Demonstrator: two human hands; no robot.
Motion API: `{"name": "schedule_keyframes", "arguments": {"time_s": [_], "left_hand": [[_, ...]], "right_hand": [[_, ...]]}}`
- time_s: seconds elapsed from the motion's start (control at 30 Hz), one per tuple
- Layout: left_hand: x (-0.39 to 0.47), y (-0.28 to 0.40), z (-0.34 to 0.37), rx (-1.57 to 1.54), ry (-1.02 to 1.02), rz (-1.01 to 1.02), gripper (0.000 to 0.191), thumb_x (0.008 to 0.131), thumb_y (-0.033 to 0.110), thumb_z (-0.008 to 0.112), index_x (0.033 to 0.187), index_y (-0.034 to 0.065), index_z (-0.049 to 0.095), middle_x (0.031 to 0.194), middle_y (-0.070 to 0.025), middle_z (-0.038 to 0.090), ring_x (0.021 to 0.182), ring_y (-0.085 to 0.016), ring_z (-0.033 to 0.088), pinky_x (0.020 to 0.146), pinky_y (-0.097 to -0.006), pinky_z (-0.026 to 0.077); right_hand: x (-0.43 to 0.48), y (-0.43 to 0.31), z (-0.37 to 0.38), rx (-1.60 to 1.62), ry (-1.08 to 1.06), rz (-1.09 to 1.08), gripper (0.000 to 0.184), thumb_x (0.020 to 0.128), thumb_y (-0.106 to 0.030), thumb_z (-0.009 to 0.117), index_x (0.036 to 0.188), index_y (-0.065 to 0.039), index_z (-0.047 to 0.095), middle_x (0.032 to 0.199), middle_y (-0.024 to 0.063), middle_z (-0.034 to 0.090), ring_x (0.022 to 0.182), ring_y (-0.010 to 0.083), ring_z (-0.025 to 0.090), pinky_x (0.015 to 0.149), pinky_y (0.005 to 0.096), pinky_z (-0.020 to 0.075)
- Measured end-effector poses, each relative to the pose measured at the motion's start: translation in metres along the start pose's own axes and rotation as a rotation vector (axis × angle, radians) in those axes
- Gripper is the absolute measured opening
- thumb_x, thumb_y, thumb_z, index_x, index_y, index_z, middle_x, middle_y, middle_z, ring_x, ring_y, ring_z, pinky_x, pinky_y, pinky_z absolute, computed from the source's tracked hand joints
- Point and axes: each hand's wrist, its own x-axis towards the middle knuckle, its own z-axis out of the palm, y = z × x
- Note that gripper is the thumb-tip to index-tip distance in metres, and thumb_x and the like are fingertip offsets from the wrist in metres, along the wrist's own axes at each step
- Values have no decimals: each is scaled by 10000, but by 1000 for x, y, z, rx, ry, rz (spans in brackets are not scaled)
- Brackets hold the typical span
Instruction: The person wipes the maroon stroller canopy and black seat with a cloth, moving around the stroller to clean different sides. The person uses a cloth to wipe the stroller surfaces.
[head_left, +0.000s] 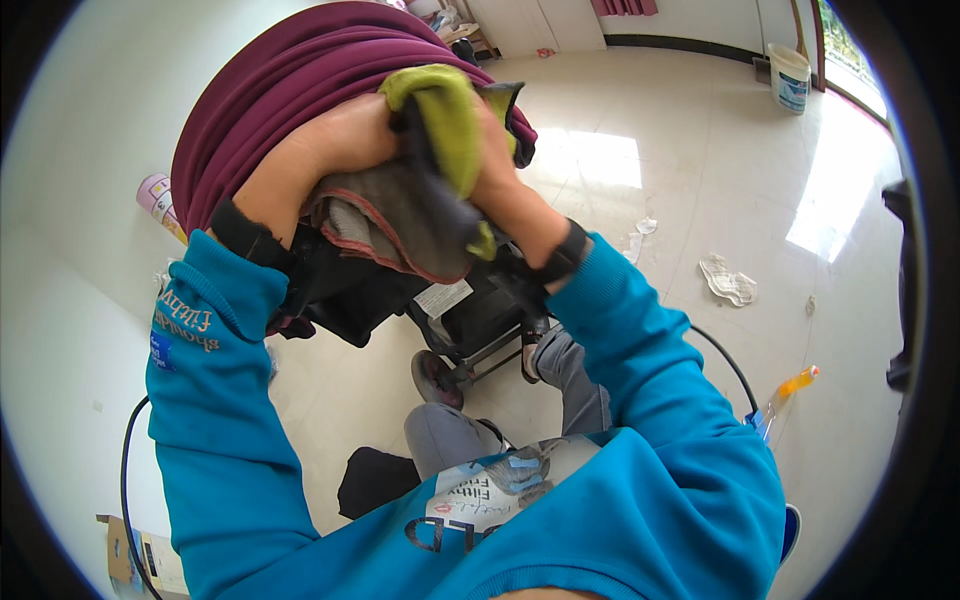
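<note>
A yellow-green and dark grey cloth (442, 112), blurred in its lower part, is bunched between my two hands. My left hand (367, 131) grips it from the left, its fingertips hidden by the folds. On the other side my right hand (491, 150) holds it, the fingers mostly covered. Under my hands lies a grey-brown cloth with red edging (390, 229). Behind it rises a broad, rounded bulk of maroon fabric (300, 82) in deep folds. These rest over a black frame (465, 330) with dark fabric and a white printed label (444, 298).
White scraps (727, 281) lie on the tiled floor to the right, near an orange bottle (798, 381). A white bucket (789, 79) stands by the doorway. Black cables (731, 360) run at my sides. A cardboard box (120, 551) sits low on the left.
</note>
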Motion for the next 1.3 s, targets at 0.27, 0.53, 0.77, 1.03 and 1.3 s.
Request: {"name": "schedule_keyframes", "arguments": {"time_s": [0.27, 0.53, 0.77, 1.03, 1.3], "left_hand": [[6, 13, -13, -40, -199, -109, 251, 841, 201, 577, 912, -39, 580, 688, -87, 535, 640, -144, 477, 632, -299, 417], [3, 21, -12, 65, -125, -97, 257, 836, 231, 573, 936, -5, 596, 740, -119, 585, 659, -201, 547, 647, -320, 447], [-56, 37, 1, 139, 425, 29, 266, 837, 189, 578, 1074, 75, 622, 970, -120, 650, 855, -248, 624, 769, -301, 482], [-235, 21, 28, -475, 485, -430, 205, 847, 98, 584, 1027, 16, 641, 966, -67, 648, 867, -124, 599, 763, -238, 457], [-306, -51, 116, -443, 680, -692, 313, 843, 127, 569, 1152, 74, 580, 1046, -85, 613, 869, -160, 587, 678, -267, 457]], "right_hand": [[2, 59, -20, 116, -106, 173, 268, 765, -230, 612, 1000, -103, 607, 815, 82, 631, 744, 265, 623, 614, 342, 492], [-60, 110, -37, 199, -197, 574, 305, 762, -241, 632, 1023, -88, 597, 862, 98, 627, 763, 273, 613, 628, 347, 487], [-79, 93, -58, 11, -283, 555, 339, 759, -250, 649, 1042, -75, 589, 904, 112, 623, 781, 281, 604, 640, 352, 483], [-69, -29, -122, -396, -144, 15, 336, 825, -159, 629, 1087, 1, 493, 972, 121, 595, 881, 211, 572, 744, 310, 466], [-34, -92, -116, -1014, -409, -456, 290, 963, -188, 425, 1098, 37, 548, 905, 97, 613, 809, 181, 593, 773, 264, 470]]}}
